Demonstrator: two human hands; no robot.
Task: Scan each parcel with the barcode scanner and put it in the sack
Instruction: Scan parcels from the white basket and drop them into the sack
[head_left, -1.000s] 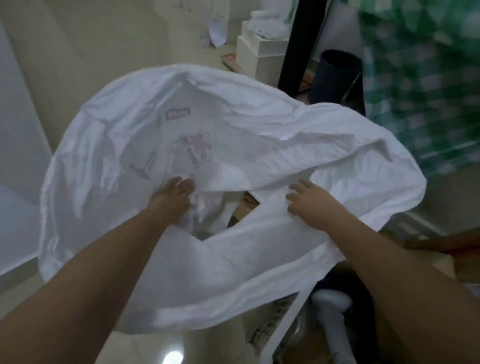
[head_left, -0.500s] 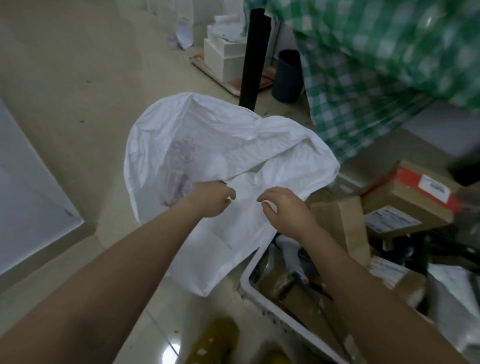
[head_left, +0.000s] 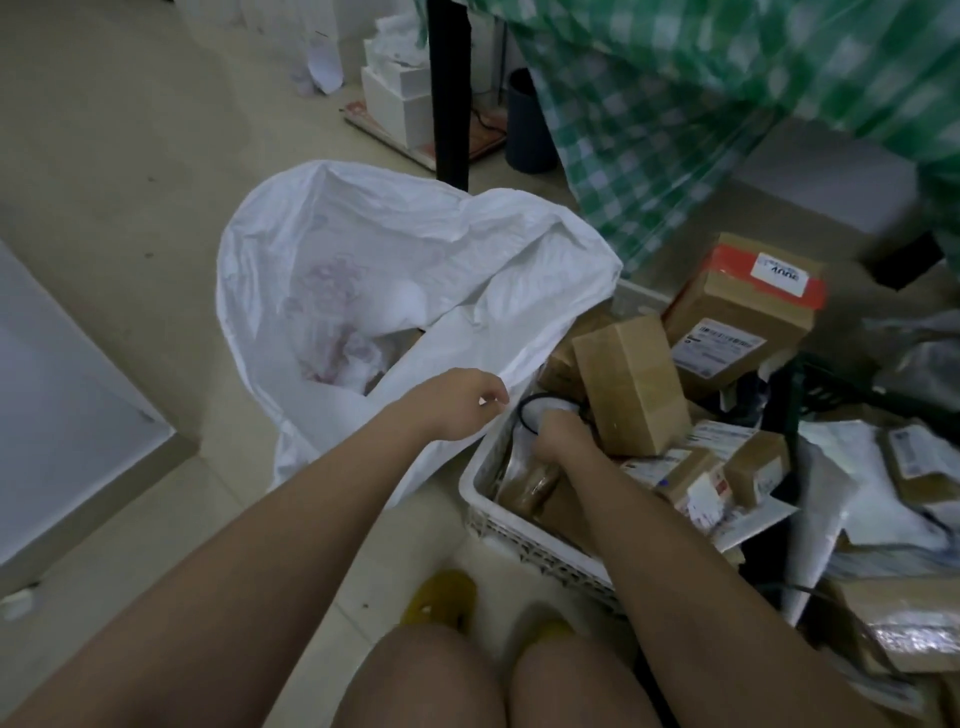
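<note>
The sack (head_left: 395, 291) gapes on the floor just left of the crate (head_left: 524, 540). My left hand (head_left: 457, 402) pinches its near rim. My right hand (head_left: 563, 434) reaches into the crate among boxes (head_left: 634, 384), fingers curled round something white, looped by a black cable (head_left: 530, 410).

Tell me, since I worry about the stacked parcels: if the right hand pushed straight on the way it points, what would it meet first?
Probably the upright brown box, just beyond the right hand in the white basket. Depth is unclear.
</note>
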